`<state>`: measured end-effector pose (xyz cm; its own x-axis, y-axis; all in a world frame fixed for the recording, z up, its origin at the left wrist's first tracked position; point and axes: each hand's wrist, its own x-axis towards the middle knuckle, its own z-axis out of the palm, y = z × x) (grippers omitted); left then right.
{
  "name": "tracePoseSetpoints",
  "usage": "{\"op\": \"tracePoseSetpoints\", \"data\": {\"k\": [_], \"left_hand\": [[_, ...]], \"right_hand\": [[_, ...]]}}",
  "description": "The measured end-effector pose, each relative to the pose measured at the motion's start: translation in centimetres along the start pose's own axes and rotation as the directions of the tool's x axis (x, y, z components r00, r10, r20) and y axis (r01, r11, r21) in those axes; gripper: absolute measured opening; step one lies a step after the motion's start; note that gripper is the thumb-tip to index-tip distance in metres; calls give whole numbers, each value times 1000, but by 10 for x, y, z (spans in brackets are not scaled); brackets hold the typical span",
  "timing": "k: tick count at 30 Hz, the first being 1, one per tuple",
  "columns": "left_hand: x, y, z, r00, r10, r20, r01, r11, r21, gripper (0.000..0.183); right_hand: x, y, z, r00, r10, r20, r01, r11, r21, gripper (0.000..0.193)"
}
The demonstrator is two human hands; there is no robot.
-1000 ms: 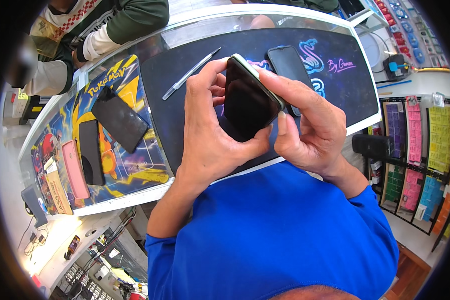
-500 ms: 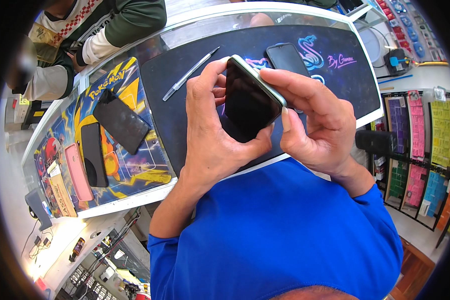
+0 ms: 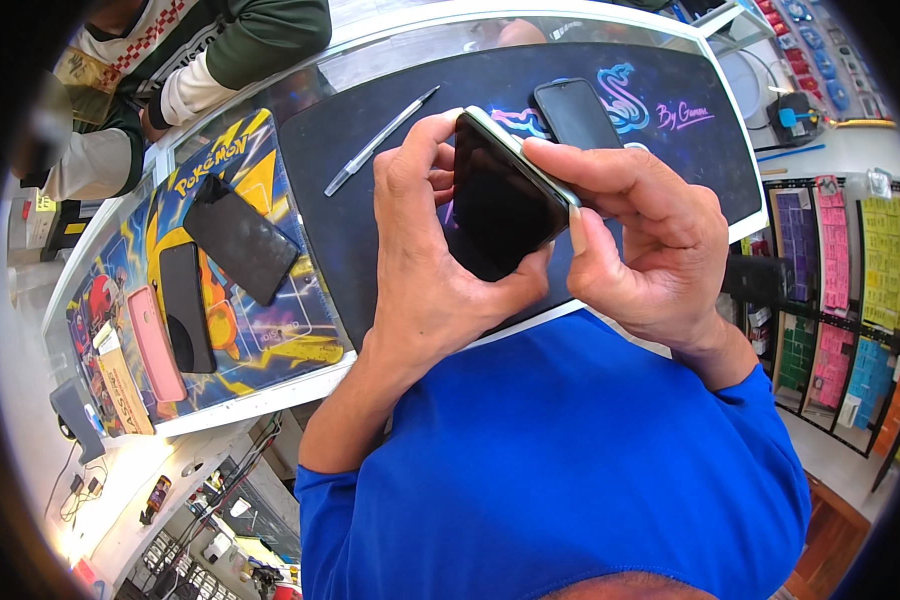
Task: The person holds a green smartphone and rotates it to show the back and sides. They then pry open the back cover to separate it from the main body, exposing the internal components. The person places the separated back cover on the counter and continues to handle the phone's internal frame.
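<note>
Dark mat tops white-edged counter; pen on mat's left, second phone toward its far edge. Held phone above mat's middle, screen dark: left hand cups it wide, right hand pinches its right edge. Handling looks unfinished, phone not set down. Since earlier frame, right hand shifted rightward.

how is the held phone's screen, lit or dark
Dark: the held phone shows a black face, no lit display; I cannot tell whether it's powered.
</note>
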<state>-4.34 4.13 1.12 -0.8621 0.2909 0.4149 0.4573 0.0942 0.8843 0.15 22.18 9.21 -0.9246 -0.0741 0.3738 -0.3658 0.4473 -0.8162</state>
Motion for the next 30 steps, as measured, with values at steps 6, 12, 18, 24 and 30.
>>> {"op": "tracePoseSetpoints", "data": {"k": [6,12,18,24,30], "left_hand": [[0,-1,0,1000,19,9,-19,1000,2,106],[0,-1,0,1000,18,12,-18,1000,0,106],[3,2,0,998,58,34,-59,998,34,105],[2,3,1,996,74,41,-76,996,45,106],[2,1,1,996,77,34,-78,997,24,105]], "right_hand": [[-1,1,1,1000,10,-15,-9,999,51,40],[2,-12,-5,980,171,104,-189,959,210,54],[6,-12,-15,958,203,201,-246,943,222,63],[4,-14,-24,960,134,245,-123,991,-62,66],[5,-16,-24,959,131,251,-112,990,-87,64]]}}
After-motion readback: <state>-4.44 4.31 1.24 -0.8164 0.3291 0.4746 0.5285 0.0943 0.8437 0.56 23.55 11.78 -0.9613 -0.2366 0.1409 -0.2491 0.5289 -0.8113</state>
